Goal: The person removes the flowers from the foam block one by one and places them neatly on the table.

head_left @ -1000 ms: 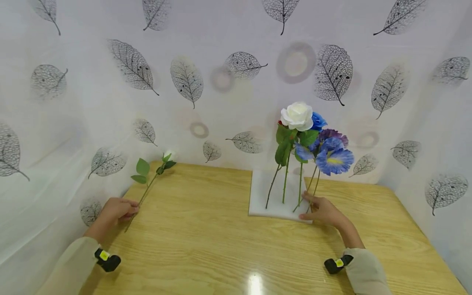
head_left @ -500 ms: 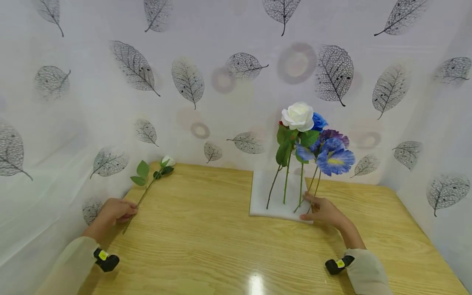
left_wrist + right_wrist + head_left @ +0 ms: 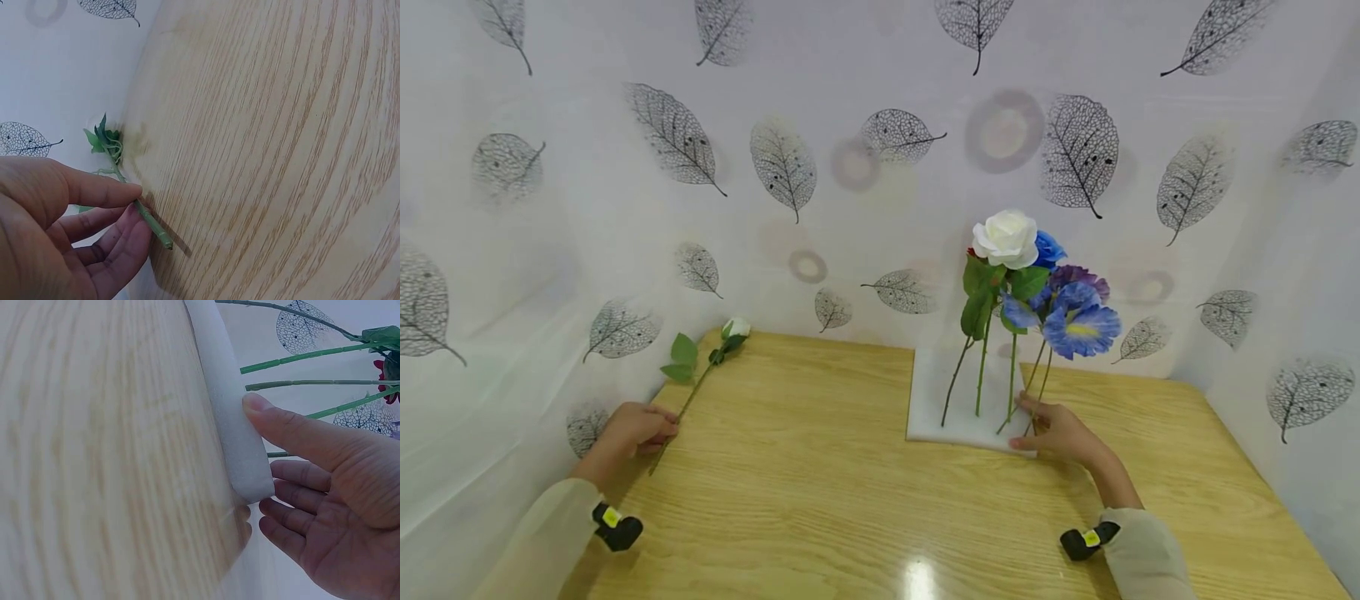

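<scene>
My left hand (image 3: 638, 429) pinches the stem of a white rose (image 3: 736, 327) between thumb and fingers at the table's left side. The bud points away toward the back wall; in the left wrist view the cut end of the stem (image 3: 154, 226) juts past the fingertips. At the right, my right hand (image 3: 1060, 429) holds the near right corner of a white foam board (image 3: 925, 417), thumb at the front and fingers along the side. Upright in the board stand a larger white rose (image 3: 1006, 238), a blue rose (image 3: 1048, 248), a blue-violet flower (image 3: 1082, 325) and a purple flower (image 3: 1097, 285).
A wood-grain table (image 3: 820, 500) lies under both hands. White sheeting (image 3: 880, 208) printed with dark leaves rises behind it and along both sides. A bit of red bloom shows behind the large white rose. Each sleeve carries a small black wrist camera (image 3: 617, 527).
The white rose in my left hand has turned slightly, its bud swinging left and coming more into sight. My right hand and the foam board keep their place.
</scene>
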### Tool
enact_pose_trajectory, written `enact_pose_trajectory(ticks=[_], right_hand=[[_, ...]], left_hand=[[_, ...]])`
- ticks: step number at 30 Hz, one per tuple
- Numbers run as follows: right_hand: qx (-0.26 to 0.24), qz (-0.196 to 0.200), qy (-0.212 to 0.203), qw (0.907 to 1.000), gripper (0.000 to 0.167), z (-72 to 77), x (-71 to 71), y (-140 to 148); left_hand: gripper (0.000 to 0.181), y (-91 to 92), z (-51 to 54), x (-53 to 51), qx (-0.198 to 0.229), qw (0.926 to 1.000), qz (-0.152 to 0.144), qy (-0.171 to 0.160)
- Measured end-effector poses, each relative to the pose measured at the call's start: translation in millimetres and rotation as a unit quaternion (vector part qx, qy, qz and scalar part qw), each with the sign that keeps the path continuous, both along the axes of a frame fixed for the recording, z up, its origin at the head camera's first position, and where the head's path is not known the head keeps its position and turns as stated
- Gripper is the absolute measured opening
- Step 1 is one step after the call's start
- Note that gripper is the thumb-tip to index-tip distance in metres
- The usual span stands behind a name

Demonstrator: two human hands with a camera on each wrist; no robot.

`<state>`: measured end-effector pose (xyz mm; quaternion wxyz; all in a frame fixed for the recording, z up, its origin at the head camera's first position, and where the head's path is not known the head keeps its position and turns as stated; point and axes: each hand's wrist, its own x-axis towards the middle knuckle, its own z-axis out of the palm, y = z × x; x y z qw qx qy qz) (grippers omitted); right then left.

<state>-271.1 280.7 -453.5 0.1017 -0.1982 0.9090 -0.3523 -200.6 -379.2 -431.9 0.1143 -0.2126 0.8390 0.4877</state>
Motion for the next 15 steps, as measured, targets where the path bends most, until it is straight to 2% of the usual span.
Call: enact_pose_trajectory(ticks=[7,15], right_hand=[[-0.003,-0.001,0.006,1.0000,0.087,-0.3,-0.5,0.2],[-0.002,-0.002,0.002,1.0000,0.087,-2.0,-1.6,0.0]], left_hand=[[0.031,-1.3,-1.4,-1.1,0.004,0.9999,-0.014,0.000],[0.032,-2.7,-3.1,-4.7,-0.003,1.0000,-0.004,-0.008]])
